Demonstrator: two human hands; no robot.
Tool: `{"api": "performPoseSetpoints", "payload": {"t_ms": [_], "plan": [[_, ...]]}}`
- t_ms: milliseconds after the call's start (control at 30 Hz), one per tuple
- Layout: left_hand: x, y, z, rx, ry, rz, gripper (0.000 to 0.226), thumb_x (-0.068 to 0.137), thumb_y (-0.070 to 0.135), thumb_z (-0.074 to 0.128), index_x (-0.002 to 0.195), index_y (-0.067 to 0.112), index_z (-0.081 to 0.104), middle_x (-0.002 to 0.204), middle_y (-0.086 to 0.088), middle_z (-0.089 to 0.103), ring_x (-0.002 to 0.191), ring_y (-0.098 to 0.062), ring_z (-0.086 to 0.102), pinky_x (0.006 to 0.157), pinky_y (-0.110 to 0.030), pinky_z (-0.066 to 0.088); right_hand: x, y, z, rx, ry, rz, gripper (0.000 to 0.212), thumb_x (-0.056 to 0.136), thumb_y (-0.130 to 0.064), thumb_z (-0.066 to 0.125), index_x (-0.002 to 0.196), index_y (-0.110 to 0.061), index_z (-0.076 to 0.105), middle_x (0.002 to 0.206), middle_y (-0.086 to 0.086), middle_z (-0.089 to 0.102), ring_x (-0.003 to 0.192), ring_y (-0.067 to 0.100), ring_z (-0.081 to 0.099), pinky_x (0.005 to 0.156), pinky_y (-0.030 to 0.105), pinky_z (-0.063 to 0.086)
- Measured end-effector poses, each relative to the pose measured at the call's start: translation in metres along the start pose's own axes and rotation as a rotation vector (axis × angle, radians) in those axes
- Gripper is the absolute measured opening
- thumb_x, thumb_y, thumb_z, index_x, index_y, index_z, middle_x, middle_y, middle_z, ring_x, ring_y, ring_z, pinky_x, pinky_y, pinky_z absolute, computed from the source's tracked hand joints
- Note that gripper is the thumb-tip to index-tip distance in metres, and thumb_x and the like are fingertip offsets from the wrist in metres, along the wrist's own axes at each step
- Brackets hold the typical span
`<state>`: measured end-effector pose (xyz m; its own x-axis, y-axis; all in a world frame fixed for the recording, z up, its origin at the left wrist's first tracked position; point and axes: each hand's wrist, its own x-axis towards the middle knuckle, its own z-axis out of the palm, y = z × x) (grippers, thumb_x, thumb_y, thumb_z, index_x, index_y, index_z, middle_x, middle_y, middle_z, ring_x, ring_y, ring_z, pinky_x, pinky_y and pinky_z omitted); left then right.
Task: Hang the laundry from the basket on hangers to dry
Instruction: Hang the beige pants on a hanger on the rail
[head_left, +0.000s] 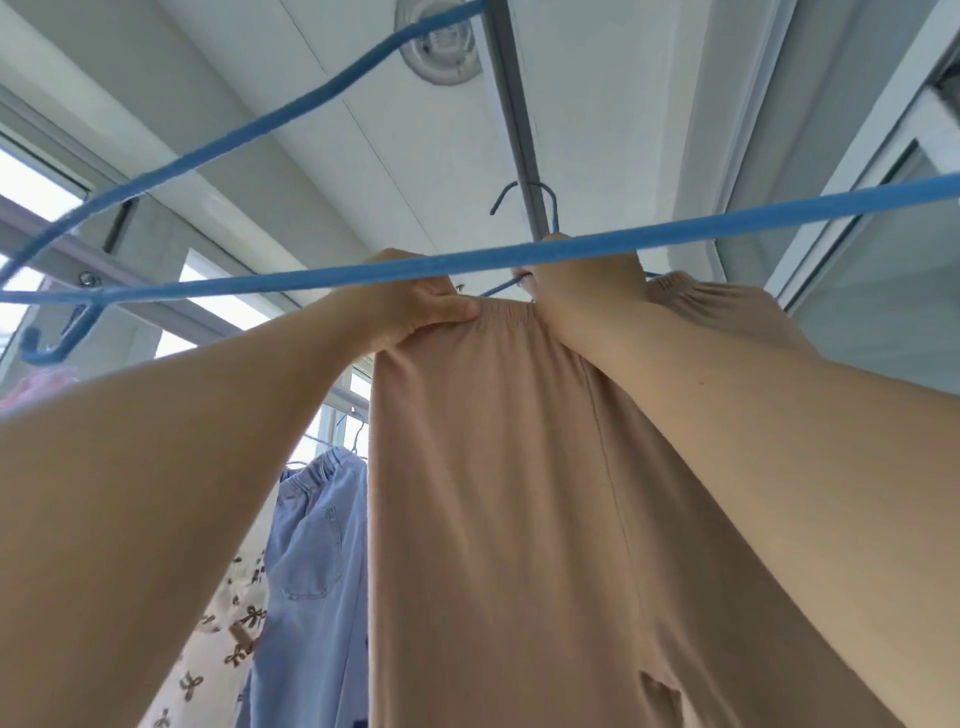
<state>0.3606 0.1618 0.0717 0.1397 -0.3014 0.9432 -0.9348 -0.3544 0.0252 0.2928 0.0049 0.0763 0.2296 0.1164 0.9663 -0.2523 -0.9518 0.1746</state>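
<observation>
Tan trousers with an elastic waistband hang from a blue hanger whose hook sits over the grey ceiling rail. My left hand grips the left end of the waistband, thumb pressed on the fabric. My right hand grips the waistband near the hanger's neck. Most of that hanger is hidden behind my hands and the cloth.
A second, empty blue hanger hangs very close to the camera across the whole view. Further back on the rail hang light blue jeans and a white garment with dark bows. Something pink shows at the left edge. Windows line both sides.
</observation>
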Motion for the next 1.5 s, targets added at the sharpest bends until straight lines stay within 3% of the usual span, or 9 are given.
{"api": "performPoseSetpoints", "payload": {"t_ms": [167, 367, 500, 633, 733, 933, 1133, 1300, 1500], "plan": [[-0.005, -0.001, 0.001, -0.028, 0.037, 0.013, 0.036, 0.082, 0.023, 0.069, 0.061, 0.015, 0.041, 0.064, 0.005, 0.041, 0.056, -0.004, 0.036, 0.046, -0.005, 0.033, -0.004, 0.000, -0.003, 0.008, -0.003, 0.014, 0.016, 0.097, -0.013, 0.039, 0.090, -0.023, 0.049, 0.109, 0.005, 0.056, 0.106, 0.028, 0.052, 0.096, 0.046, 0.038], [-0.017, -0.018, -0.008, -0.283, 0.104, -0.001, 0.035, 0.075, 0.025, 0.075, 0.069, 0.012, 0.044, 0.057, 0.006, 0.034, 0.047, -0.001, 0.032, 0.049, -0.017, 0.026, 0.003, 0.001, 0.001, 0.024, -0.001, 0.013, 0.037, 0.095, -0.008, 0.034, 0.062, -0.024, 0.027, 0.068, -0.002, 0.036, 0.078, 0.025, 0.047, 0.071, 0.039, 0.036], [-0.030, -0.025, -0.012, -0.385, 0.182, -0.091, 0.038, 0.050, 0.046, 0.068, 0.063, 0.021, 0.042, 0.062, 0.002, 0.038, 0.062, -0.014, 0.035, 0.057, -0.028, 0.027, 0.005, 0.002, 0.002, -0.008, 0.005, 0.031, 0.025, 0.094, -0.010, 0.033, 0.071, -0.017, 0.036, 0.068, -0.003, 0.036, 0.064, 0.017, 0.039, 0.062, 0.033, 0.029], [-0.042, -0.044, -0.017, -0.427, 0.172, -0.143, 0.032, 0.065, 0.032, 0.071, 0.063, 0.019, 0.042, 0.060, 0.001, 0.040, 0.059, -0.014, 0.038, 0.056, -0.029, 0.030, 0.004, 0.000, 0.000, -0.018, -0.015, 0.065, 0.017, 0.095, -0.009, 0.031, 0.089, -0.015, 0.045, 0.068, -0.003, 0.037, 0.058, 0.013, 0.034, 0.051, 0.026, 0.021], [-0.051, -0.053, -0.012, -0.415, 0.150, -0.180, 0.032, 0.079, 0.019, 0.072, 0.062, 0.017, 0.045, 0.054, 0.006, 0.042, 0.053, -0.011, 0.036, 0.054, -0.027, 0.030, 0.005, -0.007, 0.001, -0.067, 0.017, 0.067, 0.019, 0.095, -0.004, 0.031, 0.082, -0.012, 0.043, 0.068, 0.000, 0.036, 0.063, 0.018, 0.039, 0.053, 0.028, 0.027], [-0.066, -0.047, 0.005, -0.488, 0.022, -0.246, 0.031, 0.081, 0.012, 0.070, 0.063, 0.015, 0.045, 0.056, -0.002, 0.045, 0.053, -0.013, 0.037, 0.052, -0.026, 0.028, -0.005, -0.033, -0.005, -0.062, 0.001, 0.143, 0.034, 0.094, -0.002, 0.030, 0.123, -0.012, 0.046, 0.110, 0.012, 0.053, 0.102, 0.031, 0.051, 0.074, 0.037, 0.036], [-0.072, -0.025, 0.021, -0.687, -0.039, -0.389, 0.016, 0.082, 0.008, 0.069, 0.082, 0.012, 0.053, 0.085, -0.014, 0.061, 0.068, -0.020, 0.056, 0.067, -0.030, 0.048, -0.022, -0.034, 0.002, -0.006, -0.068, 0.096, 0.050, 0.095, -0.004, 0.033, 0.143, -0.018, 0.027, 0.143, 0.007, 0.033, 0.129, 0.034, 0.036, 0.103, 0.046, 0.034], [-0.088, -0.010, 0.038, -0.938, -0.121, -0.601, 0.012, 0.083, 0.007, 0.067, 0.076, 0.010, 0.058, 0.070, -0.008, 0.061, 0.058, -0.014, 0.058, 0.061, -0.026, 0.054, -0.068, -0.040, 0.008, 0.202, 0.237, 0.043, 0.032, 0.093, -0.007, 0.042, 0.122, -0.012, 0.055, 0.125, 0.008, 0.052, 0.118, 0.026, 0.046, 0.094, 0.037, 0.041], [-0.147, -0.012, 0.067, -0.908, -0.368, -0.693, 0.008, 0.083, 0.010, 0.067, 0.078, 0.009, 0.061, 0.073, -0.009, 0.063, 0.062, -0.015, 0.059, 0.056, -0.021, 0.054, -0.164, -0.059, 0.031, 0.551, 0.053, 0.088, 0.025, 0.091, -0.009, 0.048, 0.111, -0.014, 0.062, 0.106, 0.001, 0.060, 0.101, 0.014, 0.054, 0.084, 0.027, 0.044]]}}
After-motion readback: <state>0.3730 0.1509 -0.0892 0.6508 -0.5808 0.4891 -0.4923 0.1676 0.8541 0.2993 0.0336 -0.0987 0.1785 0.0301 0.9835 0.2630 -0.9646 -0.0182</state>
